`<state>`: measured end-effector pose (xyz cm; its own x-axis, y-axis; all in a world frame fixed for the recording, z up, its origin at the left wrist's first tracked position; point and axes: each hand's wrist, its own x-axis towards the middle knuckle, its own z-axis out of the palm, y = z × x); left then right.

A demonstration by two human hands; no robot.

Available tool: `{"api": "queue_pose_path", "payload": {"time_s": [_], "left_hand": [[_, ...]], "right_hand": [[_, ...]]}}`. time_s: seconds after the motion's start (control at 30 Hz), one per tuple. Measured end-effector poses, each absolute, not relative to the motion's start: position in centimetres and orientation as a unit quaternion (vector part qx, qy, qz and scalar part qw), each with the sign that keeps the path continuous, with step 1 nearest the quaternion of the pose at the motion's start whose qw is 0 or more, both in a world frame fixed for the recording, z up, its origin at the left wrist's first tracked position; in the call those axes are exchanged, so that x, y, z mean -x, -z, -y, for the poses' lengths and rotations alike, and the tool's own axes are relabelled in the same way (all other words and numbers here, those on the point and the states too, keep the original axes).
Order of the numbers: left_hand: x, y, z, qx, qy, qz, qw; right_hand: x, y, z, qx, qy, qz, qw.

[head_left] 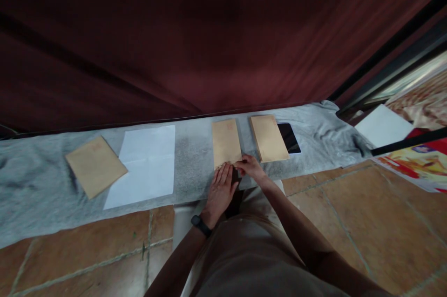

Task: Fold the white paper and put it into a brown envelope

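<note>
A single tan envelope [226, 142] lies on the grey cloth [195, 152] straight ahead of me. My left hand [220, 191] rests flat on its near end, fingers stretched out and together. My right hand [250, 167] sits at the envelope's near right corner with its fingers curled down in a pinch on that edge. A black band is on my left wrist. Right of the envelope lies a stack of tan envelopes [268, 138].
A dark tablet [289, 137] lies just right of the stack. White paper sheets [146, 164] and another tan envelope [95, 165] lie to the left. A dark red curtain hangs behind. Tiled floor, a white sheet [383, 125] and a colourful print [419, 166] are at right.
</note>
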<state>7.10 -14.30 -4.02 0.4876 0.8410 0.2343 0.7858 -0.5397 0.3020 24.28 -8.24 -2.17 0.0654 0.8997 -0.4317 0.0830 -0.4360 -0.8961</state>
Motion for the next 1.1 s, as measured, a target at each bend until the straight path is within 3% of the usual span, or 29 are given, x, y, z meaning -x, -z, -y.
{"api": "queue_pose_path", "payload": {"time_s": [0.17,0.4,0.53,0.63,0.73,0.83,1.1], "left_hand": [[-6.8,3.3,14.1,-0.871,-0.172,-0.455,0.062],[-6.6,4.0,14.4,-0.872,-0.125,-0.469,0.064],[-6.5,4.0,14.2,-0.874,-0.119,-0.466,0.071],[-6.6,4.0,14.1,-0.874,-0.129,-0.463,0.074],[-6.6,4.5,14.1,-0.873,-0.132,-0.462,0.075],[-6.4,5.2,14.3,-0.874,-0.115,-0.465,0.079],[-4.7,4.6,15.3,-0.863,-0.127,-0.484,0.068]], "right_hand": [[-24.7,1.6,8.2,0.598,-0.586,0.433,0.335],[-23.9,1.5,8.2,0.665,-0.496,0.507,0.234],[-24.1,0.7,9.4,0.715,-0.412,0.526,0.205],[-23.9,0.3,10.8,0.735,-0.282,0.584,0.198],[-22.7,0.8,12.1,0.653,-0.191,0.696,0.228],[-20.9,2.3,12.9,0.550,-0.188,0.770,0.264],[-21.7,5.1,14.2,0.528,-0.098,0.821,0.194]]}}
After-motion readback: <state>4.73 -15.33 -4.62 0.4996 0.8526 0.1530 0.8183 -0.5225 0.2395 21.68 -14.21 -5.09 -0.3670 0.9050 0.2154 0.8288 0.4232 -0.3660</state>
